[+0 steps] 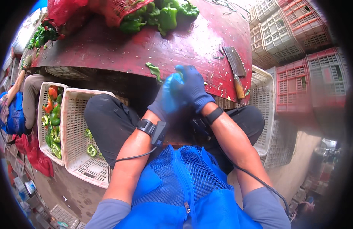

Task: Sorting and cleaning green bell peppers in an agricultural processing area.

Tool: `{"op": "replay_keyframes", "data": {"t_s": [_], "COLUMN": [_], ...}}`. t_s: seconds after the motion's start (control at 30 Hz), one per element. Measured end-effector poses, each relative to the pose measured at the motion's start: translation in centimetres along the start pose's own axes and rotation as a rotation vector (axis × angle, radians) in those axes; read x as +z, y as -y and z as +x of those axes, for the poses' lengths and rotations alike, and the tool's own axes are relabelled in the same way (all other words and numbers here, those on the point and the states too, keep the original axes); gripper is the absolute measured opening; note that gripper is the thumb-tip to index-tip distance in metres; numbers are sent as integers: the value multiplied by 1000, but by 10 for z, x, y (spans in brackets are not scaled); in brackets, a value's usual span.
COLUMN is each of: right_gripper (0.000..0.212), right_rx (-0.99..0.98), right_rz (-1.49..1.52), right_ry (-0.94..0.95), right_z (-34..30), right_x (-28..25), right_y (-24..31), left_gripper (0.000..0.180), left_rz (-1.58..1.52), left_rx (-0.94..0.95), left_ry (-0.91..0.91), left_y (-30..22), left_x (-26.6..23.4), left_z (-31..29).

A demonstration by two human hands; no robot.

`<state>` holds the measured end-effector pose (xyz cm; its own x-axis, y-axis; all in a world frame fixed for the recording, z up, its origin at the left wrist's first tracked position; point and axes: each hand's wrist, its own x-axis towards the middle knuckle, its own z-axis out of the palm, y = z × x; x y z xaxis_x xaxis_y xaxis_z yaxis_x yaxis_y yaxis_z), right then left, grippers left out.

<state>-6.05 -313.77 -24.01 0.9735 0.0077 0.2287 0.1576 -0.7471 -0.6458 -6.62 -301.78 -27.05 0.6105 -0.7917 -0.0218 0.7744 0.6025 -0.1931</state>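
Red and wet, a worn table top [119, 47] fills the upper middle of the frame, flecked with pale seeds; a heap of green peppers [157, 17] spills from a red mesh sack [73, 11] along its top edge; a cleaver [236, 68] with a wooden handle lies flat at the table's right side, well apart from the hands; a torn green pepper scrap [155, 71] rests just left of the hands. At frame centre, over the near table edge, the left hand [167, 100] and the right hand [191, 89], both in blue gloves, press together, fingers curled tight against each other; whether anything sits inside them I cannot tell. At lower left a white crate [75, 118] holds a few cut pepper pieces; beside it another crate [44, 114] carries red and green peppers; stacked pink and white crates [298, 42] fill the upper right.
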Motion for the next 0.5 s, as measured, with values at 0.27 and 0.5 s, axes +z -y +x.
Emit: {"op": "replay_keyframes", "data": {"t_s": [0.27, 0.5], "right_gripper": [40, 48], "right_rx": [-328, -377], "right_rz": [83, 198], "right_ry": [6, 64], "right_z": [9, 10], "right_x": [-49, -75], "right_y": [15, 15], "left_gripper": [35, 32], "left_rz": [506, 439], "left_rx": [51, -88], "left_ry": [-184, -65], "left_y": [2, 0], "left_x": [24, 54], "left_z": [-12, -13]}}
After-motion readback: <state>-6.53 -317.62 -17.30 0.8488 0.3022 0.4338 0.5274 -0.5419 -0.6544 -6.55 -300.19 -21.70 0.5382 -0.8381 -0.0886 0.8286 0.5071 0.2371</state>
